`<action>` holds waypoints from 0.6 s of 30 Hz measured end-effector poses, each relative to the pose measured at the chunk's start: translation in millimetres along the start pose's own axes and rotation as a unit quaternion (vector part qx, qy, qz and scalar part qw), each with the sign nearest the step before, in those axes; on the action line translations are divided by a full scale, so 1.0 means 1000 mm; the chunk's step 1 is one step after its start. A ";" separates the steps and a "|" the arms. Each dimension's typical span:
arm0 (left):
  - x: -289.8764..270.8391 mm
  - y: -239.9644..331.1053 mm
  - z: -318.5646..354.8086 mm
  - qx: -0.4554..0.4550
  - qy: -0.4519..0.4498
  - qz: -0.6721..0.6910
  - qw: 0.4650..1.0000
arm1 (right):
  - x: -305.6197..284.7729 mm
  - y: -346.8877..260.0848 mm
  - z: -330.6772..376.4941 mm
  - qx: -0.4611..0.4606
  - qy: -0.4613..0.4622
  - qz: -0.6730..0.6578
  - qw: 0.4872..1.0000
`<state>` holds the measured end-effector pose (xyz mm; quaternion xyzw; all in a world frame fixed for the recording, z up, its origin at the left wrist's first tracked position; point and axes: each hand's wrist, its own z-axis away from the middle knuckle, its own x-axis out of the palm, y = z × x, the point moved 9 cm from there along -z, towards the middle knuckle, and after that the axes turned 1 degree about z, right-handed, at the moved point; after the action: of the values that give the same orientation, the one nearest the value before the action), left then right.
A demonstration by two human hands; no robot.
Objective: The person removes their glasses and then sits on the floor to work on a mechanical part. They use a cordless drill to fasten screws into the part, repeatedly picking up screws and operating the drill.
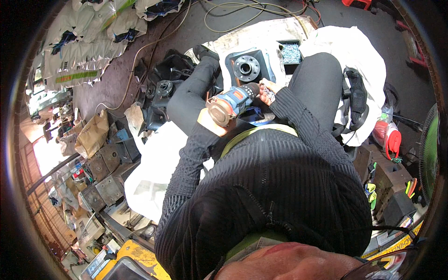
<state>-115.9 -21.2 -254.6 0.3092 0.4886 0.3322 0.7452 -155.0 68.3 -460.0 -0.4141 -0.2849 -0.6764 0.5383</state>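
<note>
My left hand (213, 124) is closed round the rear of a blue cordless drill (233, 103), whose black chuck (252, 90) points to the right and away from me. At the chuck's tip my right hand (269, 90) has its fingers pinched together. Small shiny bits show by those fingers, too small to name. Just beyond the drill, between my legs, lies a dark square part with a round, holed metal flange (246, 68). To its right is a dark tray (289, 68) of many small silvery-blue pieces, probably screws.
White sheeting (343, 44) lies under and beside my legs. Several black flanged parts (164, 88) are heaped left of my left leg. Hoses and cables (135, 70) cross the floor. Wrapped white bags (79, 60) stand far left; a green fan (429, 154) is at right.
</note>
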 end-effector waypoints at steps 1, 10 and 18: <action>-0.001 -0.002 -0.003 -0.006 0.009 0.059 0.998 | -0.006 0.000 -0.003 0.003 0.001 0.002 1.000; -0.007 -0.053 -0.032 -0.012 -0.042 -0.385 0.922 | -0.070 -0.007 -0.027 -0.055 0.094 0.032 0.994; -0.022 -0.078 -0.031 -0.073 0.030 -0.092 0.993 | -0.045 -0.016 -0.027 -0.058 0.101 -0.010 0.993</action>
<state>-136.5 -80.7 -314.6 0.1976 0.5118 0.3062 0.7780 -173.7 72.7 -511.5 -0.3711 -0.1933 -0.7354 0.5330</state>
